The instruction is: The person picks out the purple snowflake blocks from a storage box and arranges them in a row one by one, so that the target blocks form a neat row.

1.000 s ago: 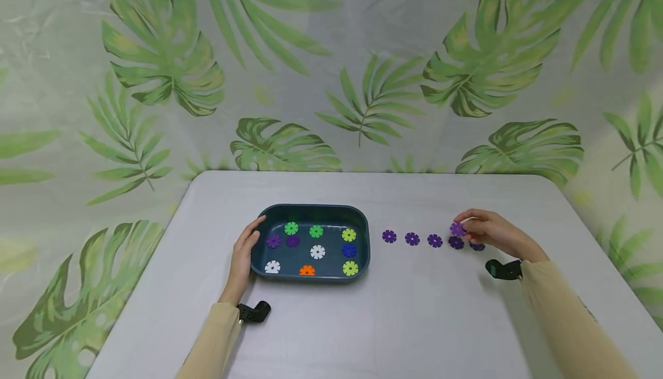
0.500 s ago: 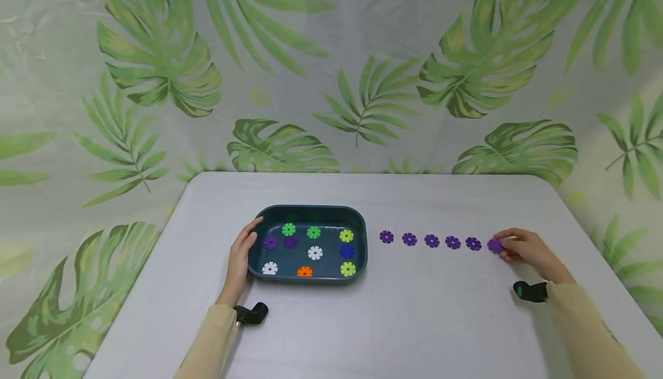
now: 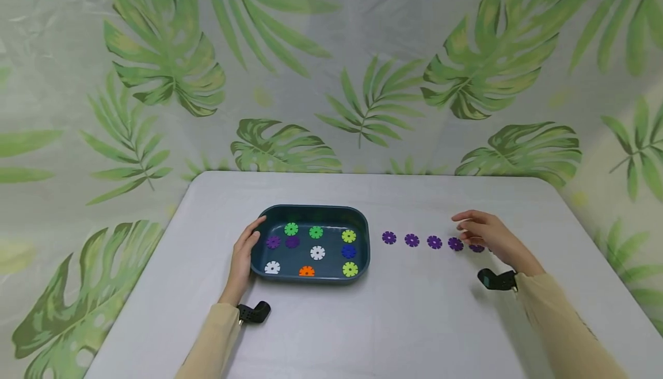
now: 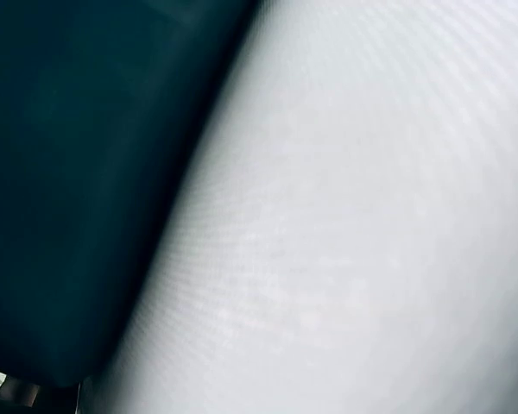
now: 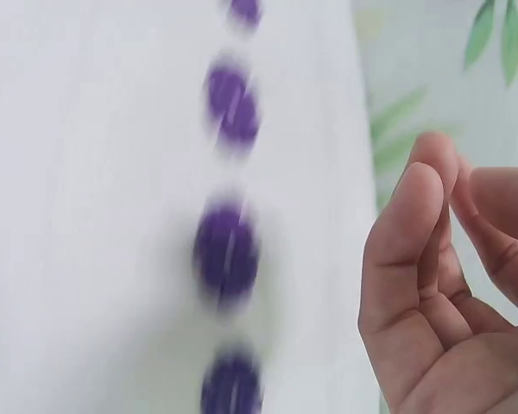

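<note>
My left hand (image 3: 242, 258) rests against the left end of a dark teal plastic tub (image 3: 311, 279), its fingertips at the rim. In the tub lie several notched snowflake discs, among them a purple disc (image 3: 273, 242), a white disc (image 3: 317, 253), an orange disc (image 3: 307, 271) and a blue disc (image 3: 349, 251). My right hand (image 3: 489, 235) hovers over the right part of a row of purple discs (image 3: 434, 242) on the table, partly hiding the last ones. In the right wrist view, the right hand (image 5: 440, 285) has loosely bent fingers and holds nothing.
The white table (image 3: 404, 321) has rounded far corners. Behind it hangs a leaf-patterned cloth (image 3: 362, 34). A black wrist camera (image 3: 254, 312) sits on the left wrist, and another black camera (image 3: 496, 279) on the right.
My right hand moved right with a purple disc, laid it at the right end of the row, and came back left without it. My left hand stayed at the tub.
</note>
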A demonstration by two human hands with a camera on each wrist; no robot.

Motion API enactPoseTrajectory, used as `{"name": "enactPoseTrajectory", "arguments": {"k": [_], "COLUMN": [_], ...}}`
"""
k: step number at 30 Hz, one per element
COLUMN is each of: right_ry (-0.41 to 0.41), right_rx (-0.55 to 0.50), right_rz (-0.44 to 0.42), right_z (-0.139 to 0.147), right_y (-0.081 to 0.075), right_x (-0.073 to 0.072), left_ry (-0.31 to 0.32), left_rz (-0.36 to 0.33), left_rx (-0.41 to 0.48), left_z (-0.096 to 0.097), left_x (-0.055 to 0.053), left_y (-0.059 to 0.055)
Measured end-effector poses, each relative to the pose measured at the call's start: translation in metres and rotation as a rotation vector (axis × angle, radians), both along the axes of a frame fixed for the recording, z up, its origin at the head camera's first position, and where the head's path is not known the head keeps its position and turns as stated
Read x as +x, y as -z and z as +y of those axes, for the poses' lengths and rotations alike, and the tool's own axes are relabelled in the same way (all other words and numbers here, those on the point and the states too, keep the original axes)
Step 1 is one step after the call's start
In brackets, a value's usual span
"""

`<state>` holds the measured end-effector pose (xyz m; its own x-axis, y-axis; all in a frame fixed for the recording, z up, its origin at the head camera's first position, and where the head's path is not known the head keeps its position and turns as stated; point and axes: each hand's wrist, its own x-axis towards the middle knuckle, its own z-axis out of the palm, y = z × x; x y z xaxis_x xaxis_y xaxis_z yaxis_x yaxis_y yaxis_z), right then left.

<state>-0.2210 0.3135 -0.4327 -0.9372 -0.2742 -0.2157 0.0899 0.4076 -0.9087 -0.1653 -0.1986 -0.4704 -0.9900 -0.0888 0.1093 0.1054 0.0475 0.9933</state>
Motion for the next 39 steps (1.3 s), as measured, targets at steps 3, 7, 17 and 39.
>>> {"name": "enactPoseTrajectory", "arguments": {"k": [3, 7, 17, 39], "right_ry": [-0.078, -0.167, -0.38, -0.539], "right_rx": [-0.097, -0.196, -0.289, 0.019], "right_rz": [-0.022, -0.066, -0.157, -0.25], "right_z": [-0.034, -0.085, -0.198, -0.325], "right_y": [-0.007, -0.011, -0.021, 0.007], "right_x": [-0.003, -0.006, -0.012, -0.045], "left_ry": [0.001, 0.0, -0.003, 0.007], "left_rz": [-0.001, -0.004, -0.008, -0.012], "left_rx": [0.002, 0.003, 0.003, 0.0], "left_z": [0.001, 0.002, 0.002, 0.0], "left_x": [0.0, 0.001, 0.001, -0.001], "left_y": [0.001, 0.002, 0.001, 0.0]}}
